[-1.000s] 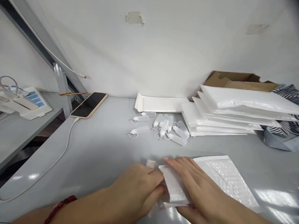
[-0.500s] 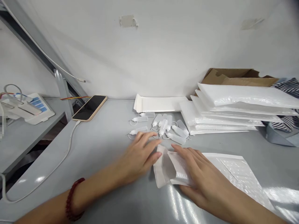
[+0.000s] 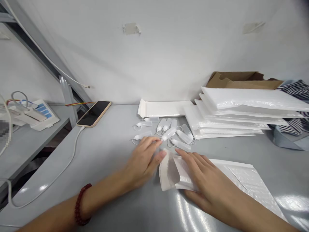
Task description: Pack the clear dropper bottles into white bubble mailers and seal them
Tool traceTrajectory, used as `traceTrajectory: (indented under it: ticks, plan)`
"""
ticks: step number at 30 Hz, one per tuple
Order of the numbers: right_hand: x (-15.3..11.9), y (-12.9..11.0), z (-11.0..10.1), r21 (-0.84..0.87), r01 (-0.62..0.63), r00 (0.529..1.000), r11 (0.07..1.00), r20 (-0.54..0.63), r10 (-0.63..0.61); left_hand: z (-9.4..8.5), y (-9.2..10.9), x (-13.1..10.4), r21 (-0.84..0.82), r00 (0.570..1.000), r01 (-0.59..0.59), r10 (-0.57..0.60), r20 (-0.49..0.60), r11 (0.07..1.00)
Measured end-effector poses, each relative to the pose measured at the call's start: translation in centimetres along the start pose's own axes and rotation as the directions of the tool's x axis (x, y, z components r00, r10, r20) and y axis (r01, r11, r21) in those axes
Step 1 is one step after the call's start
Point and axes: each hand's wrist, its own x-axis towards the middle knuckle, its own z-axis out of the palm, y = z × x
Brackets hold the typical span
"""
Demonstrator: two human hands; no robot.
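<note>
My right hand (image 3: 205, 180) grips a small white bubble mailer (image 3: 184, 175). Its mouth gapes toward the left, with the flap (image 3: 166, 170) folded out. Under that hand and wrist lies a larger bubble mailer (image 3: 251, 183), flat on the table. My left hand (image 3: 143, 161) reaches in from the left, thumb and forefinger apart. Its forefinger touches the tip of a small translucent squeeze bottle (image 3: 169, 133), which lies tilted on top of others. Several similar bottles (image 3: 182, 145) with tethered caps lie scattered behind both hands.
A stack of white padded mailers (image 3: 241, 109) stands at the back right, before a cardboard box (image 3: 243, 80). Flat white mailers (image 3: 166, 109) lie by the wall. At left are a charging phone (image 3: 94, 113), its cable (image 3: 72, 151) and a power strip (image 3: 43, 114). Striped cloth (image 3: 295, 93) lies far right.
The top bottle at my left fingertips has swung from nearly upright in view to a slant, its tip nearer the forefinger. My right hand keeps hold of the small mailer. The view has shifted slightly.
</note>
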Motion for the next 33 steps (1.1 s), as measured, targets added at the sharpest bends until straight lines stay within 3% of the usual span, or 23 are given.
traceTrajectory:
  ticks: [3,5,9,11,14,18,22,25,29,33]
  plan:
    - [0.0,0.0,-0.1,0.020,-0.018,1.000,1.000,0.011,0.017,-1.2,0.5,0.0,-0.152,0.971,0.061,-0.094,-0.220,0.986]
    - [0.0,0.1,-0.2,0.025,-0.017,1.000,1.000,0.003,0.017,-2.5,0.7,0.2,-0.274,0.954,0.113,-0.181,-0.238,0.955]
    - [0.0,0.3,-0.2,0.028,-0.034,0.999,0.999,-0.012,0.034,-4.9,0.5,0.5,-0.406,0.965,0.240,-0.262,0.000,0.882]
    - [0.0,0.4,-0.1,0.038,-0.047,0.999,0.998,-0.013,0.048,-5.6,0.2,0.6,-0.377,0.950,0.311,-0.284,0.127,0.872]
    - [-0.1,0.4,0.0,0.047,-0.045,0.999,0.998,-0.018,0.046,-5.7,0.3,0.7,-0.348,0.912,0.402,-0.338,0.231,0.847]
    - [-0.2,0.2,0.0,0.052,-0.039,0.999,0.998,-0.021,0.040,-5.5,1.0,0.7,-0.437,0.861,0.508,-0.418,0.291,0.742]
    - [-0.2,0.0,0.0,0.057,-0.025,0.999,0.998,-0.037,0.027,-5.1,1.5,0.6,-0.505,0.852,0.523,-0.437,0.288,0.686]
    - [-0.1,-0.2,0.1,0.054,-0.008,0.999,0.998,-0.051,0.011,-4.1,1.9,0.2,-0.485,0.825,0.557,-0.381,0.418,0.674]
    - [-0.1,-0.4,0.2,0.060,0.023,0.998,0.998,-0.058,-0.019,-2.5,2.3,-0.5,-0.476,0.744,0.623,-0.282,0.605,0.621]
    - [-0.1,-0.8,0.1,0.076,0.056,0.998,0.995,-0.043,-0.053,-1.7,2.3,-0.8,-0.476,0.730,0.665,-0.364,0.579,0.576]
